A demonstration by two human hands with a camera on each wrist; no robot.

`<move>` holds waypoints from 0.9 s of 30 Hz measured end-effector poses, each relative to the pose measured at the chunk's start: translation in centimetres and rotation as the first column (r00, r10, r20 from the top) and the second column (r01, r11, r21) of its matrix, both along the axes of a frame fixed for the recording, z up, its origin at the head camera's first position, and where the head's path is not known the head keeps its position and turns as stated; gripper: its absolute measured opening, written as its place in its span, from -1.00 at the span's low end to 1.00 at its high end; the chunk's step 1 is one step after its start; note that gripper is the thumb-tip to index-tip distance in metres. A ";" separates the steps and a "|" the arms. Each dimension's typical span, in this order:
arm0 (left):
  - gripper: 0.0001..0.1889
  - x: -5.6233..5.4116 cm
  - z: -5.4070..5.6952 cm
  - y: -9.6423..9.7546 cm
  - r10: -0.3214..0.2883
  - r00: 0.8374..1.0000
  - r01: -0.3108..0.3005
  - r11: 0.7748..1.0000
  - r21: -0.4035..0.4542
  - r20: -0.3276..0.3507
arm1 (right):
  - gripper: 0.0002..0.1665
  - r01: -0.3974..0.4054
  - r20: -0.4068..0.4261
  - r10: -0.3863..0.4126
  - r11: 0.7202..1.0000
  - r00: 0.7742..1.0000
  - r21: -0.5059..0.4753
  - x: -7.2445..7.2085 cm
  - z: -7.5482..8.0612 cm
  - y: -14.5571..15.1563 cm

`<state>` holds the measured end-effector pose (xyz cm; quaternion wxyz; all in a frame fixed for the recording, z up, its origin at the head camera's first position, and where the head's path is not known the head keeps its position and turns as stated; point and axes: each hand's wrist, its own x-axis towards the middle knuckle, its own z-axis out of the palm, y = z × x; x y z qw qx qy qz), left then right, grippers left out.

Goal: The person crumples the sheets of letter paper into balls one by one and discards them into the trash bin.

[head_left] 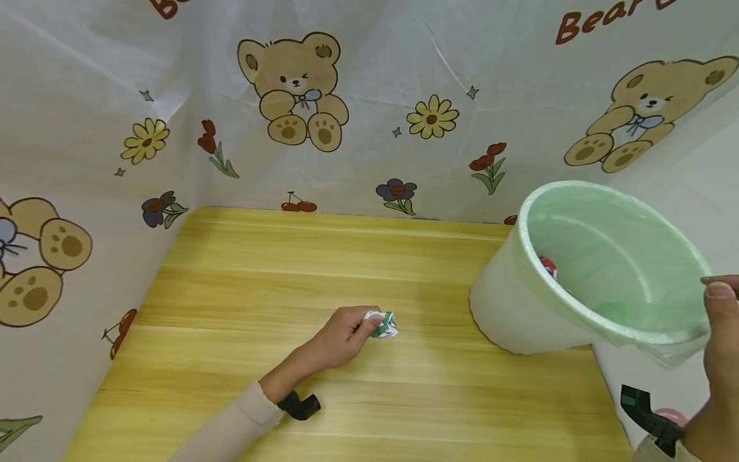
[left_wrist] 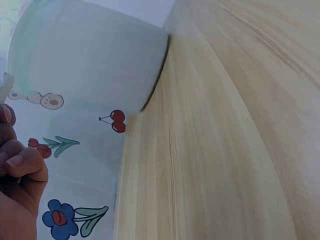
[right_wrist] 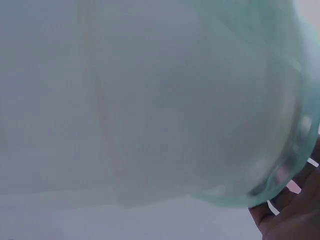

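Observation:
In the head view my left hand [head_left: 337, 339] pinches a crumpled white and green piece of paper [head_left: 388, 326] over the middle of the table. At the right, my right hand [head_left: 722, 340] grips the rim of a white trash bin [head_left: 514, 308], which leans toward me. A pale green liner bag [head_left: 612, 240] covers its inside and folds over the rim. Part of a small red and white item [head_left: 548, 265] shows inside the bin. The left wrist view has the curled left fingers [left_wrist: 25, 165] at its edge. Bin wall [right_wrist: 175, 115] fills most of the right wrist view.
The yellow wood-grain table [head_left: 260, 269] extends beneath the left hand and bin. A white cloth [head_left: 369, 77] printed with bears and flowers hangs behind it and along the left. Black wrist mounts [head_left: 300, 405] sit on both wrists.

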<state>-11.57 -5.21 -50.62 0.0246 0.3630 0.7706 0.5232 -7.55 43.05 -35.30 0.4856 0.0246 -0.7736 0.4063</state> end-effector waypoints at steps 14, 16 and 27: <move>-0.69 0.0 -0.3 -0.2 0.012 1.000 -0.012 1.000 0.021 0.012 | -0.65 -0.140 -0.004 0.148 0.931 0.989 -0.337 -0.5 -4.1 3.7; -0.69 0.0 -0.3 -0.1 0.011 1.000 -0.011 1.000 0.019 0.015 | -0.63 -0.159 -0.015 0.166 0.913 0.986 -0.377 -0.6 -4.4 3.7; -0.68 -0.3 0.0 -0.4 0.025 0.999 -0.025 0.999 0.045 0.022 | -0.59 -0.281 -0.122 0.254 0.851 0.960 -0.444 -1.0 -4.5 3.8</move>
